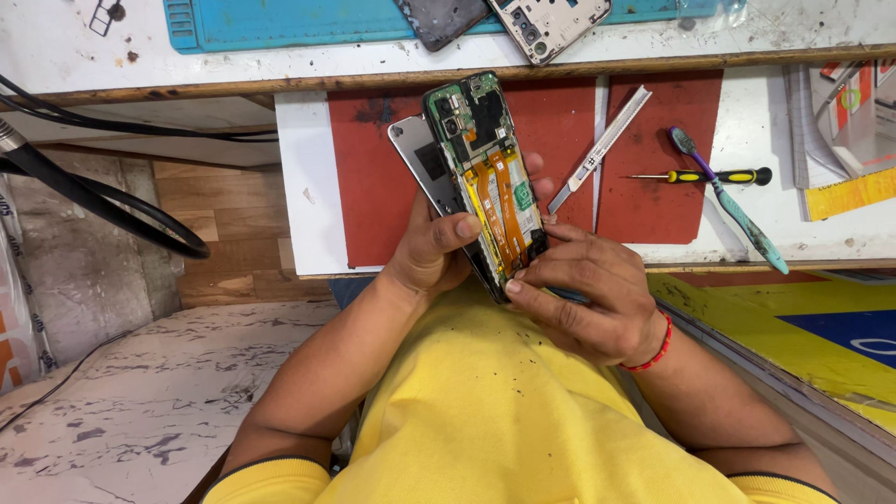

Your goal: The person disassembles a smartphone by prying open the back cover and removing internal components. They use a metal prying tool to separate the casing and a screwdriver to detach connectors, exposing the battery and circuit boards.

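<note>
opened phone [485,177], held at the centre of the frame above a red mat [373,187]. its back cover is off, showing a green circuit board at the upper end, orange flat cables down the middle and a dark socket at the lower end. a grey cover [420,163] sits just behind it on the left, touching, part separated from the body.

left hand [434,247]: closed round the phone's lower left edge, thumb pressed on the open face near the cables. right hand [583,299]: pinching the lower end of the phone, thumb tip against the bottom edge, fingers curled over the right side; a red thread band is on the wrist.

long axis: runs from upper left to lower right of the frame, camera end towards the top, socket end towards the person's yellow shirt [485,420]. open face turned up and slightly right.

handling, as a judgement: light, stiff along the frame, yet fragile inside; the cables and board likely tear or crack under pressure, and the smooth edges may slip. best taken by the long side rims, not by the exposed face.

on the right of the frame lie a metal strip [602,145], a small screwdriver [709,175] and a toothbrush [728,201]. another opened phone shell [549,23] rests on a blue mat [280,23] at the top.
</note>
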Demonstrator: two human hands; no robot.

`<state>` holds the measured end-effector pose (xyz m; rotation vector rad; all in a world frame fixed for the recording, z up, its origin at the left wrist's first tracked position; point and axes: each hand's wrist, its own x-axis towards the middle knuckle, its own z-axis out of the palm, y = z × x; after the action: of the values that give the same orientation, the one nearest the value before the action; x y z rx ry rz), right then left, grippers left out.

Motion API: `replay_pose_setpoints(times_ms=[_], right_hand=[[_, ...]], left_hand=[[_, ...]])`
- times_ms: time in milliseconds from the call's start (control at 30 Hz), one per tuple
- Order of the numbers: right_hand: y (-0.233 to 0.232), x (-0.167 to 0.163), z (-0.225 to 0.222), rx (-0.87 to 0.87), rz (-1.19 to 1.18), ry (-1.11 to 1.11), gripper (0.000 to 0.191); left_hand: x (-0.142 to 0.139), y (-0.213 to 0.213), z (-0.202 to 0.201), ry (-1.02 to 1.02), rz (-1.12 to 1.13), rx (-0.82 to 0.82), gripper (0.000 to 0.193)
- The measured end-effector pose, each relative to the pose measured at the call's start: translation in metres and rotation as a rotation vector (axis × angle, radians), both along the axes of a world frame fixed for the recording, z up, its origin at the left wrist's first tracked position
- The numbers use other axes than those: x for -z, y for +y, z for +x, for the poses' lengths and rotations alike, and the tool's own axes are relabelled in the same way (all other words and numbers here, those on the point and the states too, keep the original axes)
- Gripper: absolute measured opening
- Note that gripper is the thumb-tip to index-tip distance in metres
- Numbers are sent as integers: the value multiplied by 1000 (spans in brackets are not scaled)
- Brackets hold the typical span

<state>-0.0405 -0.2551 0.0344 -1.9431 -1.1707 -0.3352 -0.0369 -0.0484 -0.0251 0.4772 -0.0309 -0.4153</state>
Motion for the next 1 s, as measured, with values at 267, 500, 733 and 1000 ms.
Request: replay_pose_setpoints(times_ms=[267,500,733,1000], right_hand=[[0,5,-2,22,123,132,20],[-22,-4,10,81,-31,197,72],[-25,-22,44,-3,-379,140,121],[-19,-20,48,-101,-530,342,127]], left_hand=[[-4,-3,0,-21,-3,-3,82],[2,-3,10,-17,-104,278,71],[4,-13,16,9,99,626,78],[-1,-10,16,68,293,742,107]])
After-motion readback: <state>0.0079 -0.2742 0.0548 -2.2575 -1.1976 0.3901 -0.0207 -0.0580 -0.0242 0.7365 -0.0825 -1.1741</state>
